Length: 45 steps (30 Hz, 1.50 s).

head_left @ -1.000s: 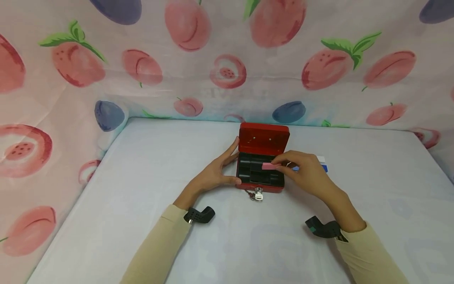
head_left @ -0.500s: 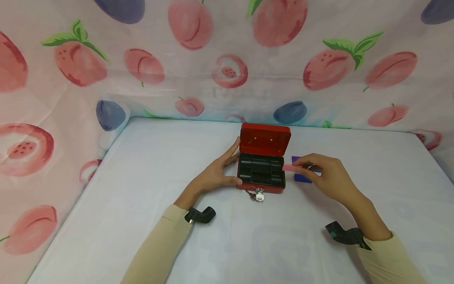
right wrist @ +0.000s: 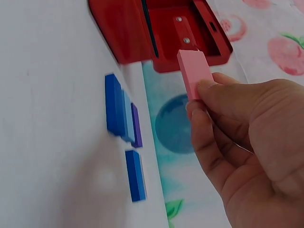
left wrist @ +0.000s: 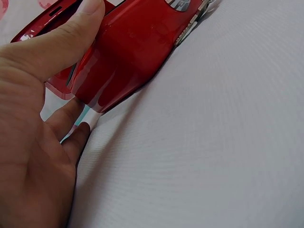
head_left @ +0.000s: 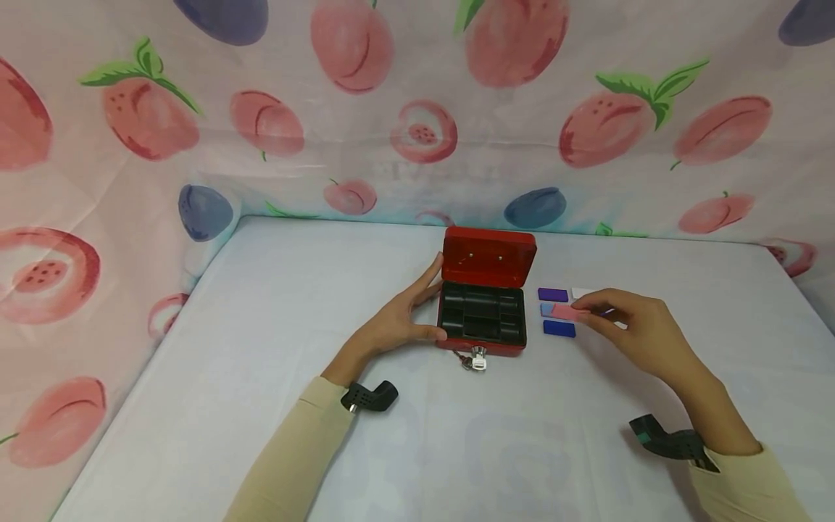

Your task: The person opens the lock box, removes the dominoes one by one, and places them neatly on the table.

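Observation:
A small red cash box [head_left: 515, 348] stands with its lid [head_left: 489, 257] raised and a black divided tray [head_left: 481, 310] inside. My left hand [head_left: 404, 319] rests spread along its left side, thumb at the front corner and index finger reaching to the lid. In the left wrist view that thumb [left wrist: 57, 47] presses on the rim. Between thumb and fingers my right hand [head_left: 633, 326] pinches a pink block [right wrist: 194, 71], held above the table to the right of the box. The block's near end is hidden by the fingers.
Right of the box lie several flat blocks: purple [head_left: 553, 295], light blue [head_left: 545, 310], dark blue [head_left: 559, 328], white [head_left: 580, 292] and another blue one [right wrist: 136, 175]. Keys [head_left: 479, 360] hang at the front lock. A fruit-print curtain [head_left: 417, 188] closes off the back.
My right hand has carried the pink block rightward from over the tray to over the flat blocks, uncovering some of them. My left hand has stayed at the box.

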### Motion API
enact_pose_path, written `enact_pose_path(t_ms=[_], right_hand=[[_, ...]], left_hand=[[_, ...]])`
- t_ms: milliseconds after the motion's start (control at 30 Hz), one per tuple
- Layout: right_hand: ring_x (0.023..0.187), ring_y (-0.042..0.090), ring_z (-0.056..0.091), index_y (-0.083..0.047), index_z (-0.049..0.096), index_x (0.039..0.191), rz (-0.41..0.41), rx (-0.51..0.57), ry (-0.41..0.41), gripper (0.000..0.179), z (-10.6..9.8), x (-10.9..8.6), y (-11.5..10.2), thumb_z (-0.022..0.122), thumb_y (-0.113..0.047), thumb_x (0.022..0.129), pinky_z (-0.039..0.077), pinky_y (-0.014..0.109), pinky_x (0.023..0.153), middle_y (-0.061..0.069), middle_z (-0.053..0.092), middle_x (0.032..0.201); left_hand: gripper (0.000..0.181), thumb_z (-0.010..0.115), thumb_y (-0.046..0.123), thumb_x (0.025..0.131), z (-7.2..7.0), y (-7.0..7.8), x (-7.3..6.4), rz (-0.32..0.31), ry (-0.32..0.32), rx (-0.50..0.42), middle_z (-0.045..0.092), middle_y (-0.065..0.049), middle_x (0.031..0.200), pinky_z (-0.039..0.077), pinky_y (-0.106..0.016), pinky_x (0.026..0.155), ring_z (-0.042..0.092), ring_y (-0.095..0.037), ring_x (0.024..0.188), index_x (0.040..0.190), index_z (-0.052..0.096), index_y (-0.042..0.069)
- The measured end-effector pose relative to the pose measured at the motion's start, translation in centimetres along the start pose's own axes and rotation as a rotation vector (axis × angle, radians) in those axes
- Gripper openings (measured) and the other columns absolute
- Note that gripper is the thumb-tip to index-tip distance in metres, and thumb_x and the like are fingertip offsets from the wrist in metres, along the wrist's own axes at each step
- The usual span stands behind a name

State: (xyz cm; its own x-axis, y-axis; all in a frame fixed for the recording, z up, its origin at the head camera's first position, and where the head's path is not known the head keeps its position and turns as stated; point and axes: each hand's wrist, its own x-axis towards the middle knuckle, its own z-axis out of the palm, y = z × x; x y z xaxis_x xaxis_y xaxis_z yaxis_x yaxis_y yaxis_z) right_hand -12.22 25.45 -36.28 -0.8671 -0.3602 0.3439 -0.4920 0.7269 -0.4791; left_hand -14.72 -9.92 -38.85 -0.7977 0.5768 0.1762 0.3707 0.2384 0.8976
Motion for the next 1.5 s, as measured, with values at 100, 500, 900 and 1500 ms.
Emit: enact_pose_path(t_ms=[100, 500, 900, 1500], right_hand=[[0.081, 0.004, 0.054, -0.023, 0.066, 0.099, 0.056, -0.011, -0.022, 0.023, -0.5, -0.4, 0.4, 0.069, -0.013, 0.078, 0.042, 0.006, 0.07, -0.007, 0.063, 0.096], [0.08, -0.002, 0.051, -0.022, 0.066, 0.096, 0.093, 0.016, -0.018, 0.021, -1.2, -1.8, 2.3, 0.068, -0.011, 0.078, 0.04, 0.003, 0.068, -0.004, 0.063, 0.093], [0.088, 0.004, 0.049, -0.022, 0.064, 0.101, 0.235, 0.055, -0.136, 0.018, -0.8, -2.4, 4.6, 0.063, -0.025, 0.084, 0.04, 0.006, 0.071, 0.0, 0.06, 0.102], [0.092, 0.02, 0.053, -0.023, 0.064, 0.103, 0.294, 0.054, -0.22, 0.024, -0.2, -2.8, 6.0, 0.06, -0.037, 0.083, 0.04, 0.008, 0.07, 0.004, 0.06, 0.106]], left_hand=[[0.103, 0.075, 0.013, 0.071, 0.0, 0.0, 0.0, 0.005, -0.003, -0.001, 0.018, -0.003, 0.147, 0.019, -0.045, 0.104, 0.025, -0.022, 0.13, 0.144, 0.003, 0.024], [0.104, 0.076, 0.014, 0.07, 0.3, -0.3, 0.1, 0.001, -0.005, -0.004, 0.017, -0.002, 0.147, 0.02, -0.046, 0.104, 0.026, -0.024, 0.129, 0.144, 0.004, 0.024], [0.102, 0.074, 0.011, 0.072, -0.2, 0.0, -0.4, -0.01, -0.011, -0.008, 0.015, -0.002, 0.147, 0.021, -0.046, 0.103, 0.025, -0.022, 0.13, 0.144, 0.003, 0.025], [0.103, 0.075, 0.011, 0.07, 0.0, 0.0, 0.1, -0.006, -0.004, -0.008, 0.02, -0.007, 0.145, 0.017, -0.048, 0.104, 0.026, -0.022, 0.129, 0.144, 0.004, 0.024]])
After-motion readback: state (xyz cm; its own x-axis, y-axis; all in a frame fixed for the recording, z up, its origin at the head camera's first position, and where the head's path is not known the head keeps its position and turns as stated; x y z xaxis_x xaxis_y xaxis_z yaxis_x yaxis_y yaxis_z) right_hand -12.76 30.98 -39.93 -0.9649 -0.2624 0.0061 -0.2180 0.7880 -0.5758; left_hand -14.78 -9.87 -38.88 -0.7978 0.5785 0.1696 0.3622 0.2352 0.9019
